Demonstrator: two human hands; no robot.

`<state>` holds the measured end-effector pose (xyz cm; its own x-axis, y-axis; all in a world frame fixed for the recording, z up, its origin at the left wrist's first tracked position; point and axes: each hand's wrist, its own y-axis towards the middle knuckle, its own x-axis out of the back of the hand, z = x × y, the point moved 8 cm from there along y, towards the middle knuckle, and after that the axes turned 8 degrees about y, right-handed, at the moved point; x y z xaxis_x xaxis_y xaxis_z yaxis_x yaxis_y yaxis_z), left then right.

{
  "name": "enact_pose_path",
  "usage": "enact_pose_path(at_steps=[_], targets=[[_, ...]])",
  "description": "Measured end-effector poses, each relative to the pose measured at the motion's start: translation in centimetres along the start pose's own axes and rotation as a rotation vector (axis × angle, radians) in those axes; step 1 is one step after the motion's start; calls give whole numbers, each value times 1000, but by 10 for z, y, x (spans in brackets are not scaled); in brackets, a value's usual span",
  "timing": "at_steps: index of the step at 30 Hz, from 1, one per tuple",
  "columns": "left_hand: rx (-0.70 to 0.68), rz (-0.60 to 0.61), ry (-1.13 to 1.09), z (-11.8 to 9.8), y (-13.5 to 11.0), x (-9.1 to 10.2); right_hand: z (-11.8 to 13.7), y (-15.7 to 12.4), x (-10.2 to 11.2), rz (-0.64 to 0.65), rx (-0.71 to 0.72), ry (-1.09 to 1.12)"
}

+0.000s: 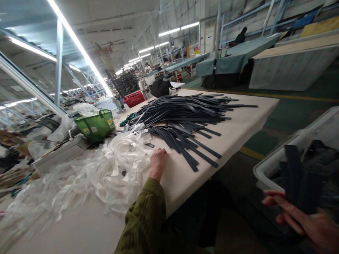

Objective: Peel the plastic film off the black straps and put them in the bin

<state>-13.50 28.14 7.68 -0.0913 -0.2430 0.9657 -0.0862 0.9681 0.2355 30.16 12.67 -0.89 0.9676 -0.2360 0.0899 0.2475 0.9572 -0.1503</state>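
Observation:
My left hand (158, 161) rests knuckles-up on the pale table (238, 120), fingers curled under, at the edge of a heap of clear plastic wrappers (100, 169). I cannot see anything in it. Just beyond it lies a big pile of long dark flat strips (185, 113), some fanned toward the table's front edge. At the lower right my right hand (304, 218) grips a bundle of the same dark strips (299, 176) over a white plastic bin (267, 165) that holds more dark pieces.
A green basket (95, 125) stands at the table's left, a red crate (134, 98) further back. A black bag (160, 88) lies at the far end. Other long tables and a distant person (241, 35) are beyond a green floor aisle.

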Motion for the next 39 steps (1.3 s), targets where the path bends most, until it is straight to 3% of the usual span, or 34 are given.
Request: enact_pose_path(at_steps=[3,8,10,13,16,21,26,30,35,39], targets=[[-68,-39,-22,-2,-34,21,-1,-13,-41,170,-134,98],[-326,-224,-158,-20,-117,52,17,-32,-111,408,-139,84],[-424,-278,-186,-28,-146,56,21,-38,-140,521,-138,68],[-467,-277,-172,-31,-170,54,28,-45,-176,655,-128,60],[-469,-258,-146,-27,-177,52,37,-46,-192,704,-76,64],[-495,-230,-117,-17,-176,56,51,-33,-183,599,12,-43],[-560,-210,-107,-24,-171,63,65,-41,-202,761,135,-260],[-564,-205,-86,-28,-166,66,71,-49,-224,879,128,-293],[-573,-159,-46,-29,-167,62,71,-46,-231,903,-9,-216],[-583,-147,-50,-31,-165,62,73,-44,-238,912,63,-289]])
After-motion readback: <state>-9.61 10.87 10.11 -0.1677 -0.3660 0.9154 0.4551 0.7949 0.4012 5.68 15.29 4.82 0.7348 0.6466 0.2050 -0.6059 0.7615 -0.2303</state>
